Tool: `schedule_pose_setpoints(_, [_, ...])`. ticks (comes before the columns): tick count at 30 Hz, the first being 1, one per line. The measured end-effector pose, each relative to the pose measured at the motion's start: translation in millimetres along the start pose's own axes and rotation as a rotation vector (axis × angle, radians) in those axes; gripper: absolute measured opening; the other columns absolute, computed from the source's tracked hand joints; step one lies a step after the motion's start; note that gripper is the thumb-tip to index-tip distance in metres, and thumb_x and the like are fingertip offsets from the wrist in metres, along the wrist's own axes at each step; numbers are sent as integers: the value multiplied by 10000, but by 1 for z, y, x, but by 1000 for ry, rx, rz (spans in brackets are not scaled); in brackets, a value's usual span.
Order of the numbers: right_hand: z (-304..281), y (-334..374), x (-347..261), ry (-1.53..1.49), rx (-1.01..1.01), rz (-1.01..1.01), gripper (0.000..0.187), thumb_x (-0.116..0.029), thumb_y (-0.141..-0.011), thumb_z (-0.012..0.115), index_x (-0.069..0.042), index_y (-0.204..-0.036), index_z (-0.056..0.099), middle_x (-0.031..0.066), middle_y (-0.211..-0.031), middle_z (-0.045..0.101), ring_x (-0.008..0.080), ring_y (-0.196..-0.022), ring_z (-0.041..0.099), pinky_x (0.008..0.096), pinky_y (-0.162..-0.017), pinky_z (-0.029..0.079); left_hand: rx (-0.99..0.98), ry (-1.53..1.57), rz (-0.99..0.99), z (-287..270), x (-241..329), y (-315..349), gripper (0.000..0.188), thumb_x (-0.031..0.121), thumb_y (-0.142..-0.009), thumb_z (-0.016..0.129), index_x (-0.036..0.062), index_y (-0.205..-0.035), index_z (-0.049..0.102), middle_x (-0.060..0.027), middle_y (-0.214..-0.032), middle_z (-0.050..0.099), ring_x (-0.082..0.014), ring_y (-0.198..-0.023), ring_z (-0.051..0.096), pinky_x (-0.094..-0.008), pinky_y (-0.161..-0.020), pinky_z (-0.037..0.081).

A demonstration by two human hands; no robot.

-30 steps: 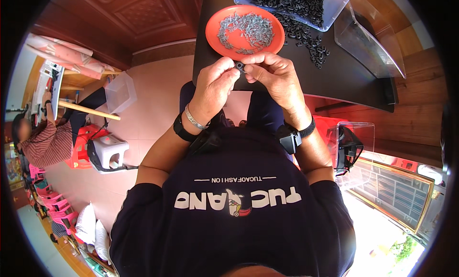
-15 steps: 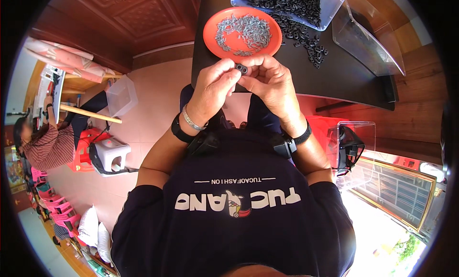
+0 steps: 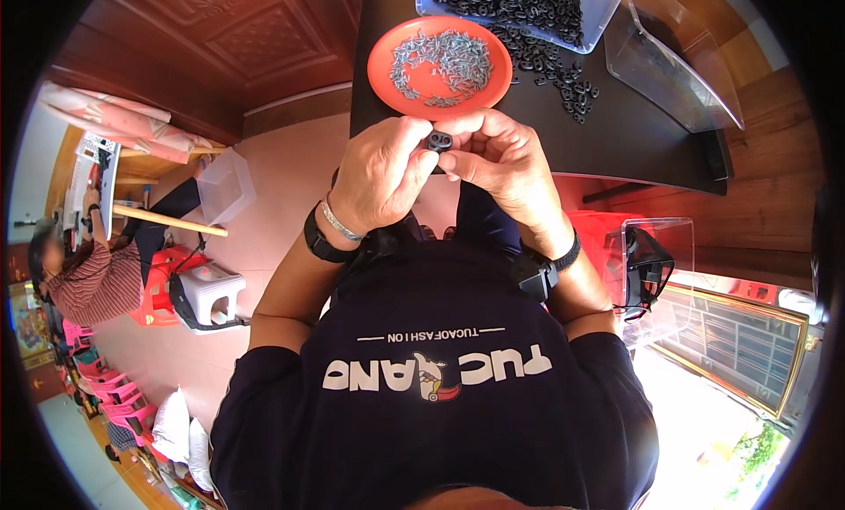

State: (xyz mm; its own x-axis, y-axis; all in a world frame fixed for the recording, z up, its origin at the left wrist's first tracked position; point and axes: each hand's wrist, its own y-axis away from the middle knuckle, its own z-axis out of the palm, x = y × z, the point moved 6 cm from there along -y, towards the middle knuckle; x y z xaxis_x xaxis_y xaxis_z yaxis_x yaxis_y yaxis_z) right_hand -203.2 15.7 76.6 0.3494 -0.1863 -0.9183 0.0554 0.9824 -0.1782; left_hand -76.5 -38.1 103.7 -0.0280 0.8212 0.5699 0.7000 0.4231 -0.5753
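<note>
A small black two-holed plastic piece (image 3: 438,141), like a cord lock, is pinched between my hands in front of the table's near edge. My left hand (image 3: 385,171) grips it from the left with thumb and fingers. From the right, my right hand (image 3: 497,162) holds it with thumb tip and curled fingers. Just beyond my hands an orange-red plate (image 3: 379,76) rests on the table, bearing many small silvery metal pieces (image 3: 465,59), thin and short. Loose black plastic pieces (image 3: 576,95) lie to the plate's right.
The dark table (image 3: 651,162) carries a clear bin (image 3: 606,17) heaped with black pieces, and a clear lid or tray (image 3: 673,79) at right. A clear box (image 3: 656,281) stands beside my right arm. Another person (image 3: 97,281) sits at far left near a grey stool (image 3: 211,294).
My hands and the black piece have come slightly nearer to me and a little left. The piece is turned somewhat, its two holes facing up more. Both hands keep hold of it.
</note>
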Motion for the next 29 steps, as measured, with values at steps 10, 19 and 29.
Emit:
schedule_pose_setpoints(10, [6, 5, 3, -13, 8, 18, 259, 94, -798, 651, 31, -1048, 623, 61, -904, 653, 94, -769, 608, 238, -695, 514, 68, -52, 27, 7, -1, 16, 206, 94, -836, 522, -44, -989, 511, -222, -851, 564, -395, -723, 552, -442, -665, 452])
schedule_pose_setpoints(19, [10, 3, -7, 25, -1, 24, 123, 49, -806, 642, 20, -925, 653, 30, -846, 665, 52, -776, 595, 207, -691, 498, 144, 10, -111, 12, -2, 23, 205, 152, -915, 474, -38, -983, 503, -194, -788, 558, -344, -638, 552, -385, -587, 443])
schedule_pose_setpoints(29, [-134, -29, -198, 1231, 708, -476, 235, -80, -818, 660, -51, -1051, 659, 105, -967, 671, 122, -802, 634, 215, -685, 510, 22, 78, -304, 2, -25, 22, 166, 130, -900, 538, 5, -1003, 571, -91, -727, 556, -181, -597, 506, -273, -576, 416])
